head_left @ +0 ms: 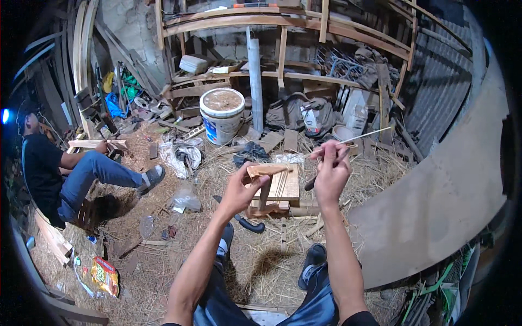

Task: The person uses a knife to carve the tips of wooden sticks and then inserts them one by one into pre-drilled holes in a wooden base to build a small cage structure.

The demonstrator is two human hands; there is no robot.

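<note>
My left hand (239, 191) is closed around an orange-brown piece of wood (263, 170), holding it over a low wooden block (293, 187). Several thin sticks (281, 183) lie across the block's top. Farther right, my right hand (333, 173) is raised and closed, and a thin pale stick (367, 134) points out of it to the upper right. A dark handle-like end (310, 185) sticks out below the same hand; its other end is hidden by the fingers. Under my left wrist, a curved black handle (250, 224) rests by the block's base.
At the left a person (49, 163) sits with a hand on a length of wood (98, 144). A white bucket (223, 111) stands beyond the block, beside a grey pipe (255, 81). A large pale sheet (429, 201) curves along the right. Straw and shavings cover the floor.
</note>
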